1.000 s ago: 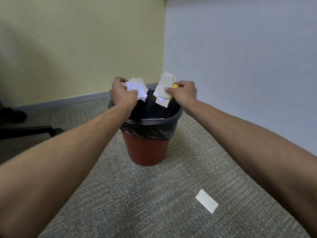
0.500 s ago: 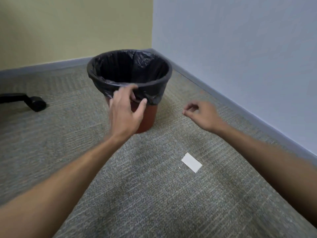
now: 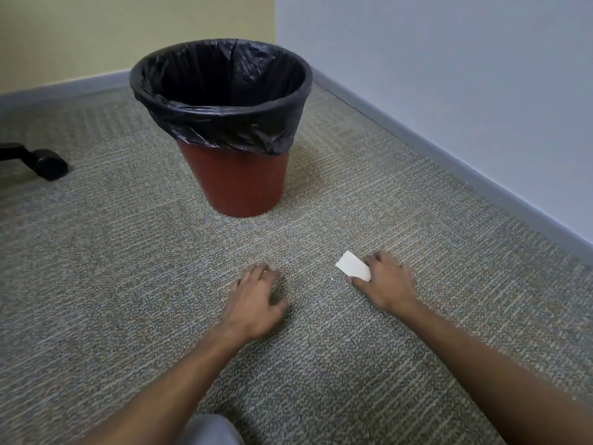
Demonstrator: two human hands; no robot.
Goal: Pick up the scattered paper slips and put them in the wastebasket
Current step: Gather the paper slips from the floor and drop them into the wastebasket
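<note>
A red wastebasket (image 3: 237,184) lined with a black bag (image 3: 224,123) stands on the carpet near the room's corner; its inside looks dark and I cannot see its contents. One white paper slip (image 3: 351,265) lies on the carpet in front of it, to the right. My right hand (image 3: 383,282) is down at the slip's right end, with fingers above it and thumb below, pinching it. My left hand (image 3: 256,300) rests on the carpet left of the slip, fingers loosely bent, holding nothing.
A grey baseboard (image 3: 449,162) runs along the blue wall on the right. A black chair caster (image 3: 48,163) sits on the carpet at the far left. A grey trouser knee (image 3: 211,428) shows at the bottom edge.
Both hands dropped their slips into the wastebasket, then came back and down to the carpet. My right hand reached the lone slip and closed on its end; my left hand settled on the floor.
</note>
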